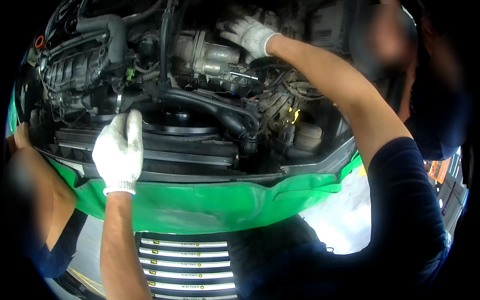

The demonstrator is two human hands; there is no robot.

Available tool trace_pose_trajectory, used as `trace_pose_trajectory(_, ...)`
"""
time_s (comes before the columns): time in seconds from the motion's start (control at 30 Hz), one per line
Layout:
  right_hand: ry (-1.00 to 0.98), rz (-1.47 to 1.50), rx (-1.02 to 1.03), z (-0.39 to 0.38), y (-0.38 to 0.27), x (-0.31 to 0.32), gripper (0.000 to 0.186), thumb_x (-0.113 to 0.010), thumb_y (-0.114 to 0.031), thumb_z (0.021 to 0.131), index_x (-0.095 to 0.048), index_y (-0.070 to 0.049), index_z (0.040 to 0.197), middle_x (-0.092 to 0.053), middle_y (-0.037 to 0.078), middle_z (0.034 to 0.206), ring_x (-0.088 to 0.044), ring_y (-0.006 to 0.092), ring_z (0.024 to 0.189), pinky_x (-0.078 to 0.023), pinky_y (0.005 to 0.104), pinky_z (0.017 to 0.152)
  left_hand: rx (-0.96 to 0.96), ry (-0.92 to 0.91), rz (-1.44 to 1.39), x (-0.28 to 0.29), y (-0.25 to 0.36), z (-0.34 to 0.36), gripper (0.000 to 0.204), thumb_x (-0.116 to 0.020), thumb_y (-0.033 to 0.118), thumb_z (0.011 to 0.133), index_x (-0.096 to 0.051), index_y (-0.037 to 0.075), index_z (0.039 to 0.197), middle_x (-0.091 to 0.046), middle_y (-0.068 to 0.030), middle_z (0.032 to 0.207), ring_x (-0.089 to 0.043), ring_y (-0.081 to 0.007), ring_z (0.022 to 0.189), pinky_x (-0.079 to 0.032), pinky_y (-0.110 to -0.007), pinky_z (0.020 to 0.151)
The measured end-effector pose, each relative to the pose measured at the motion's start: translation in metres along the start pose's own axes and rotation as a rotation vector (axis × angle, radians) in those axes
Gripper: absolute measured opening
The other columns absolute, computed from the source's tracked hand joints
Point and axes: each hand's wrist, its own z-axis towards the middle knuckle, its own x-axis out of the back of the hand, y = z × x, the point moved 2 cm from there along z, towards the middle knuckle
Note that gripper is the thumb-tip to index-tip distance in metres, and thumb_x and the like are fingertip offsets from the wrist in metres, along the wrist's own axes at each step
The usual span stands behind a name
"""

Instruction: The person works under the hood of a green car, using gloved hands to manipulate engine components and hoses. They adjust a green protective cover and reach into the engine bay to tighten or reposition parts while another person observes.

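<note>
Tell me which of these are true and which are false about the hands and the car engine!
1. Both hands wear white gloves. True: the left hand and the right hand are each in a white knit glove.
2. The left hand holds a wrench. False: it rests open on the black radiator cover, with no tool in it.
3. A green cover hangs over the car's front edge. True.
4. The right hand rests on the green cover. False: it reaches deep into the engine bay, beside a silver metal part.
5. A thick black hose runs across the engine. True.
</note>
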Motion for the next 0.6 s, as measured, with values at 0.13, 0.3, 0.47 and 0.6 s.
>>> trace_pose_trajectory(0.13,0.004,-0.126,0.053,0.014,-0.005,0.016,0.123,-0.088,-0.050,0.063,-0.018,-0.016,0.159,-0.026,0.018,0.160,-0.025,0.0359,0.149,-0.021,0.0511,0.122,0.024,-0.002,-0.042,-0.004,-0.005,-0.002,0.040,-0.056,0.039,0.100,-0.069,0.003,0.104,-0.067,-0.0221,0.091,-0.064,-0.0401,0.082,-0.050,-0.038,0.075)
trace_pose_trajectory(0.3,0.675,-0.262,0.241,0.048,0.017,-0.065,0.101,-0.076,-0.041,0.065,-0.031,-0.018,0.152,-0.031,0.026,0.155,-0.037,0.0458,0.139,-0.028,0.0661,0.111,0.030,0.006,-0.092,-0.007,0.002,0.002,0.039,-0.056,0.038,0.100,-0.068,0.002,0.105,-0.067,-0.0225,0.090,-0.064,-0.0393,0.082,-0.050,-0.038,0.075)
trace_pose_trajectory(0.47,0.394,-0.055,0.486,0.032,0.012,-0.006,0.108,-0.078,-0.055,0.056,-0.038,-0.012,0.147,-0.038,0.030,0.148,-0.043,0.0490,0.132,-0.035,0.0611,0.109,0.024,0.013,-0.087,-0.004,0.001,-0.001,0.036,-0.056,0.033,0.101,-0.068,0.000,0.104,-0.067,-0.0194,0.086,-0.064,-0.0320,0.075,-0.049,-0.034,0.072)
trace_pose_trajectory(0.6,0.476,0.102,0.559,0.056,0.012,-0.021,0.111,-0.078,-0.058,0.053,-0.041,-0.002,0.142,-0.049,0.029,0.138,-0.052,0.0463,0.120,-0.041,0.0540,0.104,-0.079,0.148,-0.137,-0.007,0.001,0.000,0.026,-0.065,0.026,0.095,-0.071,0.001,0.089,-0.067,-0.0155,0.076,-0.063,-0.0281,0.067,-0.050,-0.035,0.065)
